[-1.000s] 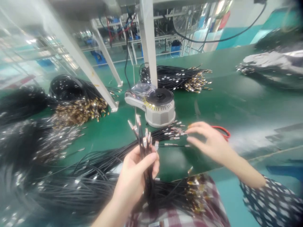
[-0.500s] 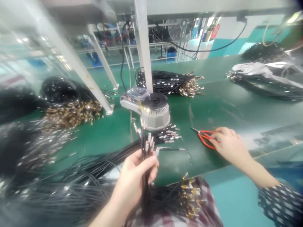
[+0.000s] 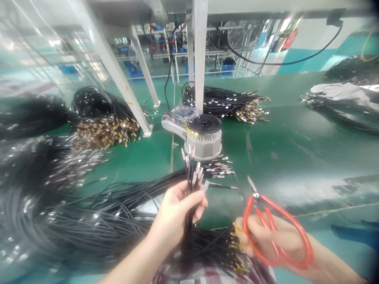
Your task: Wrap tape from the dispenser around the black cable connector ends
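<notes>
Change since half a second ago: the red-handled scissors [image 3: 272, 223] are off the green surface [image 3: 278, 154] and up in my right hand [image 3: 287, 238], pulled back toward the near edge. For the work, I read that as both hands being taken up now, cables in one, tool in the other. Right fingers are curled at the red handles, closed on them as far as I can see; exact finger placement in the loops is blurred, can't tell. Handles hang across the near edge, blade tips point away over the surface, blades look nearly together. Thumb side sits right by the gold-tipped cables [image 3: 237, 246] at that same edge; touching or not, I can't say. My left hand [image 3: 180, 209] hasn't let go: fingers wrapped tight round the cable bundle [image 3: 189, 173], roughly upright, silver ends sticking up above the thumb. Scissor tips sit well apart from it, to its right. Just behind the bundle, away from the near edge, is the grey dispenser [image 3: 204, 138]; a loose cable [image 3: 222, 186] lies flat between the bundle and the scissors.
</notes>
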The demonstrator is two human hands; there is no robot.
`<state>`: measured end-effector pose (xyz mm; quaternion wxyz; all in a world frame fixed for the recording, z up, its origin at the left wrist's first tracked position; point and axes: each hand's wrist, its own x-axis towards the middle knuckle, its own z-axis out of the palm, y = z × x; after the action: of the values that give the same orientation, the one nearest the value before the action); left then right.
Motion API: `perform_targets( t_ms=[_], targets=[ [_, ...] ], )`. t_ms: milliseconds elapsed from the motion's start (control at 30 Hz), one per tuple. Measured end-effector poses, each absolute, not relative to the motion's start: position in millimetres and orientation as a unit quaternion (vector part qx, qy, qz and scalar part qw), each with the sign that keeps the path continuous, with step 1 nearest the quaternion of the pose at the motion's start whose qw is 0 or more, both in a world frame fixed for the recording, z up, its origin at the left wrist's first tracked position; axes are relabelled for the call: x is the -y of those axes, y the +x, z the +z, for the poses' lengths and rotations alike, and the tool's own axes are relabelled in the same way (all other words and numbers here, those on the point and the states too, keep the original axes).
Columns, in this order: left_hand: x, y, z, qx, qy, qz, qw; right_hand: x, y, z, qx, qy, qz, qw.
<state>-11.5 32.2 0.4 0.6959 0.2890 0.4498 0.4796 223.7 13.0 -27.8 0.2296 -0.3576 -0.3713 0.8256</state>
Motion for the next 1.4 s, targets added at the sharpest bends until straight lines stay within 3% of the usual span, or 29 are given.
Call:
perform_targets(
  t_ms=[133, 300, 467, 600, 767, 1400],
  targets=[
    [-31, -12, 0, -0.449, 0.299, 0.479, 0.692, -20, 212, -5, 0.556, -0.400, 0.707, 0.176],
    [-30, -14, 1, -0.436, 0.320, 0.474, 0.694, -38, 210, 9, 0.813, -0.455, 0.340, 0.125],
    [-32, -19, 8, -0.421, 0.322, 0.429, 0.731, -59, 223, 15, 0.894, -0.428, -0.022, 0.131],
    [-33, -22, 15, -0.413, 0.322, 0.374, 0.765, -73, 225, 31, 0.907, -0.360, -0.191, 0.109],
    [-32, -22, 24, -0.427, 0.322, 0.336, 0.775, -81, 220, 50, 0.917, -0.312, -0.243, 0.052],
    [-31, -24, 30, -0.446, 0.409, 0.306, 0.735, -89, 215, 72, 0.951, -0.233, -0.200, -0.028]
  ],
)
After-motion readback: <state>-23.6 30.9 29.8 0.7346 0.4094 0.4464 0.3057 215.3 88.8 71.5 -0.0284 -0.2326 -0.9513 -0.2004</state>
